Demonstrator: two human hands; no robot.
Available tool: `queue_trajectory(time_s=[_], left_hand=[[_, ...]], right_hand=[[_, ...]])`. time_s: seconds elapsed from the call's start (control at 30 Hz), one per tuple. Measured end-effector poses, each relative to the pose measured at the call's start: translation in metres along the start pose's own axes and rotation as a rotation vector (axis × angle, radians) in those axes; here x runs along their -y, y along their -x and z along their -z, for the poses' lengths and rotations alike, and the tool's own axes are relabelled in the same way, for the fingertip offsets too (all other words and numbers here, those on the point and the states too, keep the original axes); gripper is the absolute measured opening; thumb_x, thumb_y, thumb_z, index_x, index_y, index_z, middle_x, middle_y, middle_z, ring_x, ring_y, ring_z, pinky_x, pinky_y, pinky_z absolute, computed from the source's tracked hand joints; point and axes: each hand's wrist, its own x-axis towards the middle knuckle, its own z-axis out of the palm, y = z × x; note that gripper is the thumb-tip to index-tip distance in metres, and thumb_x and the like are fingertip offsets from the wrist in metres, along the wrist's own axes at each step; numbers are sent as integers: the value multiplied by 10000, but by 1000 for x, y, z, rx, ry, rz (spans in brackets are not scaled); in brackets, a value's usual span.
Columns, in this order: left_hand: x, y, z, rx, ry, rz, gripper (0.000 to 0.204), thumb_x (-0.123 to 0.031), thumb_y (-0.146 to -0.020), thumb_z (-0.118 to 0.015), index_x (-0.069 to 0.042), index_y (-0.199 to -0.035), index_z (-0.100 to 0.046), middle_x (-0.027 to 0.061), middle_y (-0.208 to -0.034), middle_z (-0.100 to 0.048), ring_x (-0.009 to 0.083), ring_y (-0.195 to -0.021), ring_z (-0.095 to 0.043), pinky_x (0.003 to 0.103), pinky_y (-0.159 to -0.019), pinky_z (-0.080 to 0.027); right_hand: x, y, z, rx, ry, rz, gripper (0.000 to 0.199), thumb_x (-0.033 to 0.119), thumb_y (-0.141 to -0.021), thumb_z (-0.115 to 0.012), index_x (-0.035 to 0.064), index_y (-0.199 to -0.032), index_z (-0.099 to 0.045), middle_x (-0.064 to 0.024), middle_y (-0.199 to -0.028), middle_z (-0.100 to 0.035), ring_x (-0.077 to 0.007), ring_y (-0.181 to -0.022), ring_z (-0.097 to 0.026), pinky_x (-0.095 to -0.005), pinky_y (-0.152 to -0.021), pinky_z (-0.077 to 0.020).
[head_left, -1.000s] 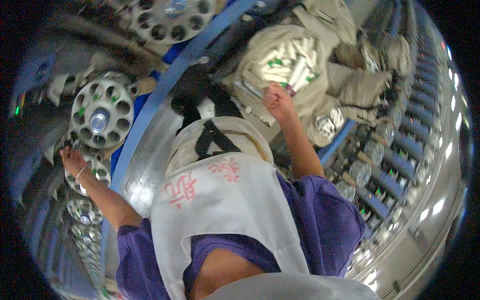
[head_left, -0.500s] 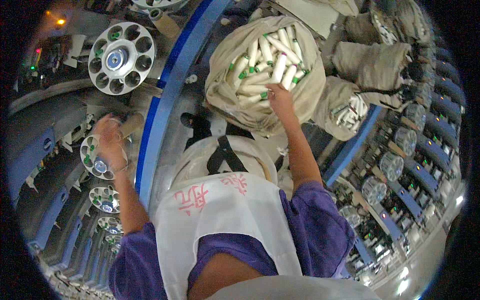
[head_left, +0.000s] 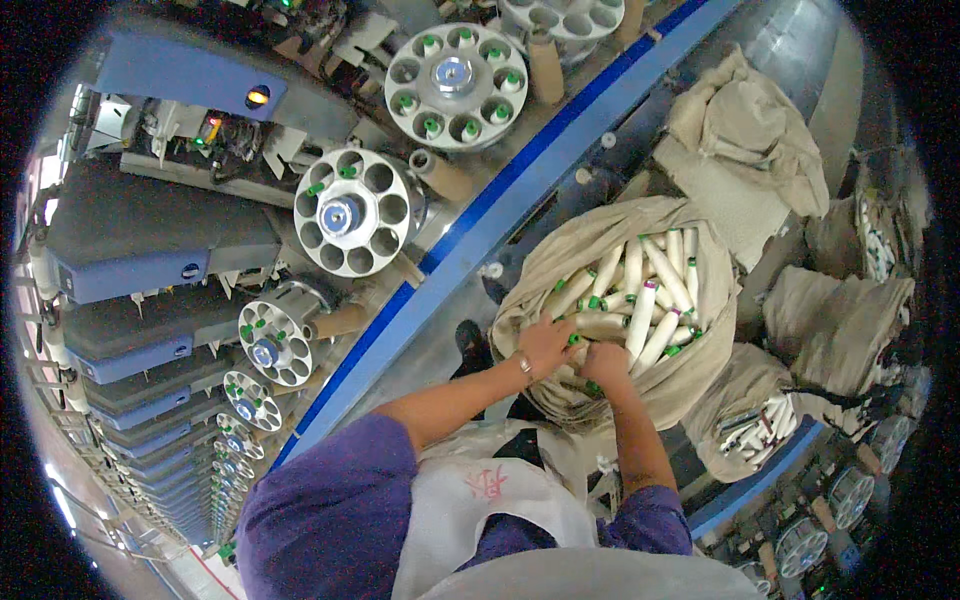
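Observation:
A wide cloth sack (head_left: 520,270) stands rolled open, full of white yarn bobbins (head_left: 663,275), most with green ends and a few with purple ones. My left hand (head_left: 548,348) reaches into its near left side, fingers curled around a yarn bobbin whose green end shows beside them. Close to its right, my right hand (head_left: 606,366) is closed in the sack's near part. A green bobbin end (head_left: 592,386) sticks out beneath that hand; most of this bobbin is hidden by the fingers.
On my left runs a blue-edged winding machine with round bobbin magazines (head_left: 352,212) and brown paper cones (head_left: 440,175). To the right stand a smaller sack (head_left: 730,385) of thin white tubes and several cloth bundles (head_left: 838,325). Another machine row lies at lower right.
My left hand has come from the magazines into the sack beside my right hand. My right hand has moved to the sack's near side. The view has turned, shifting the sack rightward and lower.

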Motion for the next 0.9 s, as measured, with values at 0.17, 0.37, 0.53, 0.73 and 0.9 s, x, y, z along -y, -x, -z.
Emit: queue_trajectory(time_s=[0.17,0.37,0.53,0.73,0.9], left_hand=[[-31,29,114,-653,675,-343,89,-65,-790,-657,-82,-784,-570,56,-935,-627,185,-808,-584,349,-730,-478],[-36,37,161,-190,1370,26,270,-272,-893,-577,-62,-1062,-596,37,-889,-613,104,-678,-531,252,-616,-460],[29,61,196,-641,1725,30,265,-283,-931,-507,-26,-890,-557,109,-835,-636,232,-774,-617,366,-727,-515],[105,85,257,-874,1994,-42,305,-343,-926,-500,-39,-939,-526,146,-990,-601,356,-1020,-576,533,-870,-478],[113,70,277,-939,1960,-103,313,-351,-921,-504,-40,-953,-526,130,-1017,-596,346,-1051,-556,573,-849,-472]], right_hand=[[-18,69,80,-441,-558,90,503,267,-643,-713,-3,-1040,-566,-183,-946,-594,-306,-873,-614,-388,-778,-497],[56,88,149,-278,-797,567,385,131,-794,-568,32,-1154,-475,-47,-761,-550,-106,-589,-523,-250,-502,-439],[95,48,134,382,-1184,289,161,224,-892,-561,66,-923,-567,54,-652,-456,-14,-491,-384,-179,-389,-272],[41,-17,185,-66,-2072,689,118,189,-906,-506,80,-913,-553,-42,-766,-553,-125,-585,-501,-225,-466,-387],[58,-2,257,-448,-1969,542,145,152,-907,-512,62,-910,-625,-62,-843,-633,-138,-693,-581,-223,-571,-465]])
